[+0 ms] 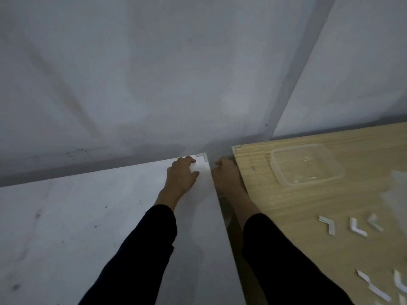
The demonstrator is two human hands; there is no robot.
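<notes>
Got a white table (88,216) on the left and a wood-grain table (308,205) on the right, with a narrow gap between them. Seeing a clear plastic tub (306,166) near the wood table's far left corner, well apart from both hands. Found the left hand (181,175) on the white table by its far right corner: fingers loosely bent, tips resting on the top, nothing gripped, index tip just beside the corner guard (203,156). Found the right hand (224,172) in the gap at that same corner, fingers curled toward the white table's right edge; cannot tell whether gripping anything. Reading the corner guard as a white L seated on the white table's far right corner, elbow outward at the corner, one leg running left along the far edge, the other running back along the right edge; legs look about equal, so no single long axis. Noting a second guard (236,148) on the wood table's far left corner. Counting several loose L-pieces (328,224) scattered toward the wood table's right edge, pointing different ways. No readable writing or labels anywhere; too blurred for fine print.
</notes>
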